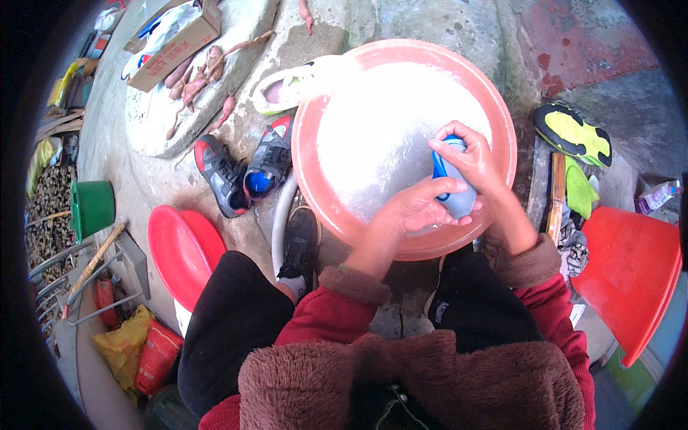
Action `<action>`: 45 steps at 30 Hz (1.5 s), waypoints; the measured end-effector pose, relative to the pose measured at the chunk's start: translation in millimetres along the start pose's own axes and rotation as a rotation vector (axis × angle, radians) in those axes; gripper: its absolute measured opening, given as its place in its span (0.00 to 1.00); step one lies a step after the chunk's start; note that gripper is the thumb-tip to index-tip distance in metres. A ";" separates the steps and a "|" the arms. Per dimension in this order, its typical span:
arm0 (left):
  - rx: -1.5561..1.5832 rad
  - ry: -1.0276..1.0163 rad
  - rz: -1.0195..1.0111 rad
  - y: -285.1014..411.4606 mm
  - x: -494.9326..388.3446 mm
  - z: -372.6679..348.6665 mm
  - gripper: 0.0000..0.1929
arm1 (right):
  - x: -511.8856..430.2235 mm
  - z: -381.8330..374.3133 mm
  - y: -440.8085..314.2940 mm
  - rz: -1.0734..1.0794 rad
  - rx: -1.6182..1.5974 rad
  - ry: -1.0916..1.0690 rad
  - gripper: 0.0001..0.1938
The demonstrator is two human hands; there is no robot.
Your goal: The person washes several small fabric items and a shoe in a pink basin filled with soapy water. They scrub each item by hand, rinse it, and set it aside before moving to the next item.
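Note:
A wide pink plastic basin [322, 188] stands before me with whitish, glaring water [371, 156] in it. Over its near right part I hold a blue and grey folded item [456, 183], which looks like a shoe insole. My right hand [470, 156] pinches its upper end between thumb and fingers. Around its lower end curl the thumb and fingers of my left hand [422, 204]. Both hands look wet. Left of the basin, a pair of grey, black and red sneakers [242, 169] rests on the wet concrete.
A light shoe [277, 91] touches the basin's far left. To the right are a yellow-green shoe sole [572, 134], a wooden-backed brush [557, 193] and a red bucket [626, 269]. Red basins [180, 252] lean by my left knee. Sweet potatoes [196, 80] lie near a cardboard box [177, 54].

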State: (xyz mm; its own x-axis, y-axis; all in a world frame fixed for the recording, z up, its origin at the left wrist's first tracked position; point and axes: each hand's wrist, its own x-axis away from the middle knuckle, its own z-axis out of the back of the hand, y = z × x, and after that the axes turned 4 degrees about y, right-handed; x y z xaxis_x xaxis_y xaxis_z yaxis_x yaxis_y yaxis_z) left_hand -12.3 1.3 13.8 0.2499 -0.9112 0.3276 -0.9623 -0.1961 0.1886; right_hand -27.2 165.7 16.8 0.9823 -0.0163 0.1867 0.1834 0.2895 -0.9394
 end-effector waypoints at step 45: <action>-0.598 1.093 -0.239 -44.0 -33.0 126.0 0.32 | 10.5 -63.4 109.7 0.087 0.723 0.154 0.34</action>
State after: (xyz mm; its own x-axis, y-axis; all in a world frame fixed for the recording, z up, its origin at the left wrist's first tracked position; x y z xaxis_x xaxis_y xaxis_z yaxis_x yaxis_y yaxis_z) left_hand 8.3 -5.6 -121.9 0.6425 -0.0473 0.7648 -0.7539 0.1399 0.6419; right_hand 5.7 136.6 -102.4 0.9961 -0.0831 0.0279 0.0856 0.8525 -0.5156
